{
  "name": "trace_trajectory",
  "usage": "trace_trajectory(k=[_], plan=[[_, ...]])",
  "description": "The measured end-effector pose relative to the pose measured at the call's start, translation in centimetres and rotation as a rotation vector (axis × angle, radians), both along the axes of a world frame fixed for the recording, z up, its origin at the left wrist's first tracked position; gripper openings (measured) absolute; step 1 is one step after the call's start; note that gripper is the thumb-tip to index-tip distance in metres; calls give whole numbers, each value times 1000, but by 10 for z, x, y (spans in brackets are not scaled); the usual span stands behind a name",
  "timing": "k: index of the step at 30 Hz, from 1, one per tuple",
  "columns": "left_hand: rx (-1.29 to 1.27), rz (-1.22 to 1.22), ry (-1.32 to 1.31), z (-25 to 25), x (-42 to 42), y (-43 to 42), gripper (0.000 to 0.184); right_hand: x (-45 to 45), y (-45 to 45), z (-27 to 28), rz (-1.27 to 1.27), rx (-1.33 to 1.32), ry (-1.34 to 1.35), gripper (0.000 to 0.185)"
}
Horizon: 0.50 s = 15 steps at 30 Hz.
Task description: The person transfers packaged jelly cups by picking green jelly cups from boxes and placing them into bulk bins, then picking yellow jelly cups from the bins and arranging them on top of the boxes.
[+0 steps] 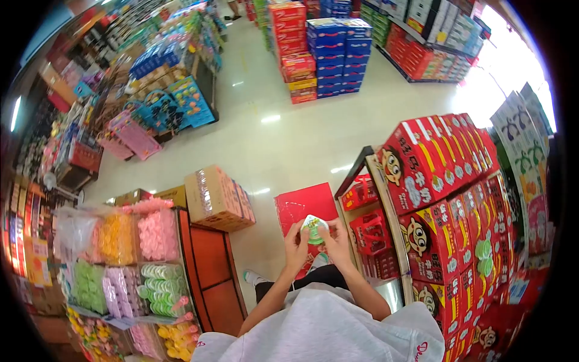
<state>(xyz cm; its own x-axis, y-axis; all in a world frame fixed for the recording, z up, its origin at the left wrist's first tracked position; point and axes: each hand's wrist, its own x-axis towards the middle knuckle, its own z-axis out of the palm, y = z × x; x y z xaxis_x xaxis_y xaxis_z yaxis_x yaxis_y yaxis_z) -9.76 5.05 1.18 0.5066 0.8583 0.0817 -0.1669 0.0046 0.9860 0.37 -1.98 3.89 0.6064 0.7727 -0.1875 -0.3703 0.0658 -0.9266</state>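
Note:
Between my left hand (295,248) and my right hand (338,246), in front of my body, is a small green item with a white printed label (313,228). Fingers of both hands close around its sides, and the thumbs rest near its lower edge. Its exact kind is too small to make out. Two similar green items (484,258) lie on the stacked red drink cartons (437,238) at my right. Below my hands a flat red cardboard sheet (304,202) lies on the floor.
At my left stands a display rack with bins of pink pieces (158,234), green rings (164,288) and yellow pieces (179,339). Beside it is a brown cardboard box (217,198). Ahead, blue boxes (339,57) and red boxes (289,30) are piled on the pale floor (259,139).

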Motion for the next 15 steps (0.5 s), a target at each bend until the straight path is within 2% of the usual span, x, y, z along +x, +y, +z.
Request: trace_trajectory(k=[2, 4, 5, 9, 11, 15], plan=[[11, 119, 128, -7, -27, 14, 25, -17, 11, -11, 100, -48, -65, 11], [93, 210, 99, -3, -49, 30, 23, -36, 26, -7, 212, -108, -381, 11], [106, 214, 141, -5, -63, 36, 23, -46, 34, -3, 247, -92, -395, 11], [112, 281, 220, -3, -112, 56, 23, -92, 69, -12, 326, -104, -280, 12], [113, 355, 154, -7, -131, 68, 24, -112, 89, -32, 339, 7, -177, 15], [80, 497, 97, -2, -180, 82, 25, -162, 129, -37, 425, 20, -166, 18]])
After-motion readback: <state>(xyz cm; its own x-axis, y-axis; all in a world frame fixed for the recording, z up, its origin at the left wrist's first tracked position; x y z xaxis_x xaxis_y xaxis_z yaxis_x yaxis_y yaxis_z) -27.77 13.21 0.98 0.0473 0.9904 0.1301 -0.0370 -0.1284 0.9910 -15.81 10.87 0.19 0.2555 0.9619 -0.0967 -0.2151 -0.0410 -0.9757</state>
